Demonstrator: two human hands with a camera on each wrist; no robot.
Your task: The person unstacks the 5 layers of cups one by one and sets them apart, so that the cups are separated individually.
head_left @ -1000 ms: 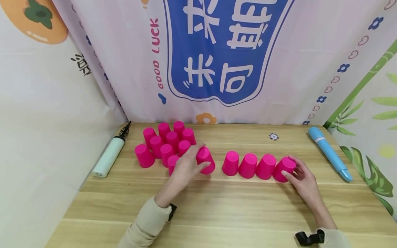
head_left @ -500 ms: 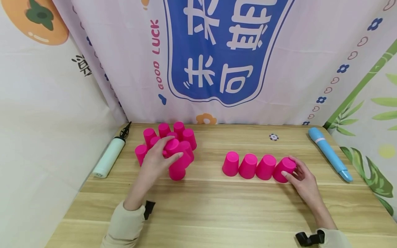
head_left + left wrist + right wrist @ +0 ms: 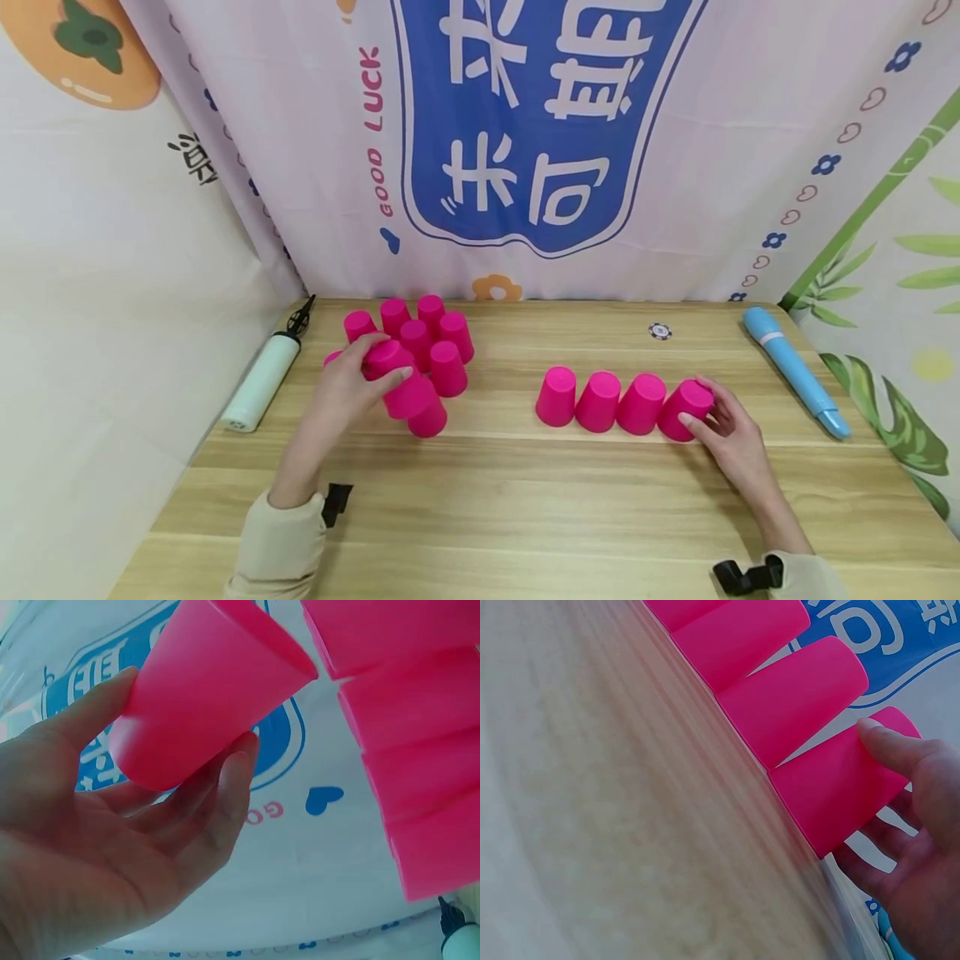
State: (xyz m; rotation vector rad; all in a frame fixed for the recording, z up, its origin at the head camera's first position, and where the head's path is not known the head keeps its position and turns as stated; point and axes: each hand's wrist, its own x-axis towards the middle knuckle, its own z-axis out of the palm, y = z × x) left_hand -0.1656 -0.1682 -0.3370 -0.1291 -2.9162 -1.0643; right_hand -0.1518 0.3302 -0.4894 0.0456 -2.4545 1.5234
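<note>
pink cup (image 3: 386,360) is gripped in my left hand (image 3: 347,390), lifted and tilted over the left cluster (image 3: 427,333). row of four (image 3: 600,402) lies well to its right; my right hand (image 3: 726,433) loosely curls round the end cup (image 3: 686,408).

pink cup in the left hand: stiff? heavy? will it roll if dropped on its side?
The pink cup probably counts as stiff: its wall keeps shape under the left hand fingers. Likely light, since thumb and fingertips alone lift it. Tapered and round, so on its side it would probably roll in a curve on the table.
</note>
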